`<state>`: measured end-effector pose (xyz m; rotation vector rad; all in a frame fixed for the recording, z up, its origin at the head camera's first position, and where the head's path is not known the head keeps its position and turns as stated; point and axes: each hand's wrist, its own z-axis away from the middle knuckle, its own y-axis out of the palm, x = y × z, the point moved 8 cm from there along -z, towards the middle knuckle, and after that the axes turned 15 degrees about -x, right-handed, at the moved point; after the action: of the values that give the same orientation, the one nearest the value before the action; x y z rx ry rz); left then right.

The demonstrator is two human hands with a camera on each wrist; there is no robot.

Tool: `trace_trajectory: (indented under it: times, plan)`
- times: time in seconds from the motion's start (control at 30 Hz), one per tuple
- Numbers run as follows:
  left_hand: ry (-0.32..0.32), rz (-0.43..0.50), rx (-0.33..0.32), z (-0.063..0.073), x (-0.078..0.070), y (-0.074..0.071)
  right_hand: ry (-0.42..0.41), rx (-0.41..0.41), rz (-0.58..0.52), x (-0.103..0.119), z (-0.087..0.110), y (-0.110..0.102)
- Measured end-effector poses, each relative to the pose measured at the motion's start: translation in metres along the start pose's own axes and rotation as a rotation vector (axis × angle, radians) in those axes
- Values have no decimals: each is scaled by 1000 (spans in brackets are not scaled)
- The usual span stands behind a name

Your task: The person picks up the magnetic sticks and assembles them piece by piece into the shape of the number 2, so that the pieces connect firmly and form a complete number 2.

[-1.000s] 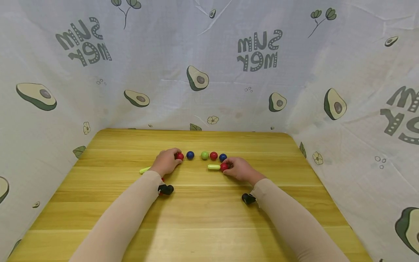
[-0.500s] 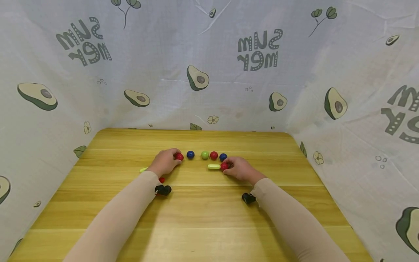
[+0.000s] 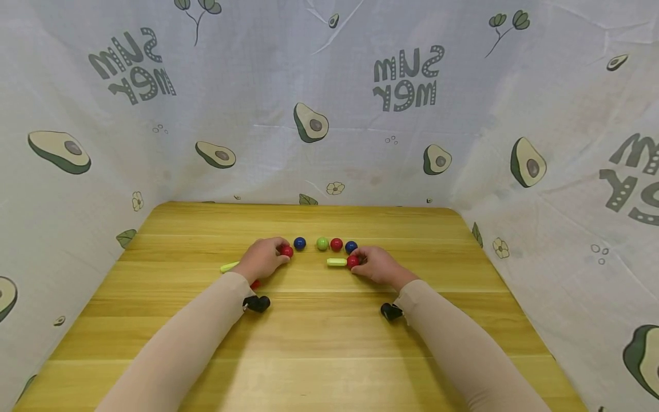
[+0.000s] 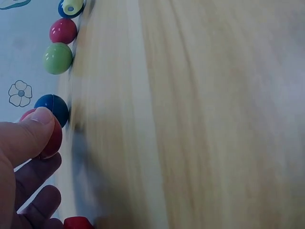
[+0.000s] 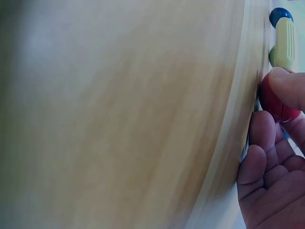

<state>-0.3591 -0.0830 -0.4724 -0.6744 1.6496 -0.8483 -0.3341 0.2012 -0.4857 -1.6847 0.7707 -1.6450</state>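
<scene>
My left hand [image 3: 261,257] pinches a red ball [image 3: 287,252] between thumb and fingers, just above or on the table; which one I cannot tell. A blue ball [image 3: 300,244] lies close to its right. My right hand [image 3: 379,265] holds another red ball [image 3: 352,262], to which a pale yellow ridged stick [image 5: 285,43] appears joined, pointing left. Behind that stick stand a green ball [image 3: 322,244], a red ball [image 3: 336,245] and a second blue ball [image 3: 351,247] in a row.
Another yellow stick [image 3: 229,267] lies partly hidden behind the left hand. A small red piece [image 3: 255,284] shows beside the left wrist. The wooden table [image 3: 319,337] is enclosed by a printed cloth [image 3: 257,177] at back and sides.
My left hand has shifted slightly right and toward me with its red ball, after drawing back a little before. The right hand and the row of balls stay put.
</scene>
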Motion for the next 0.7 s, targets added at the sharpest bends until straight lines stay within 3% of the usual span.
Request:
trace_trajectory:
  times: [0.7]
  plan:
    - [65, 0, 43, 9, -27, 15, -25, -5, 14, 2, 1, -1]
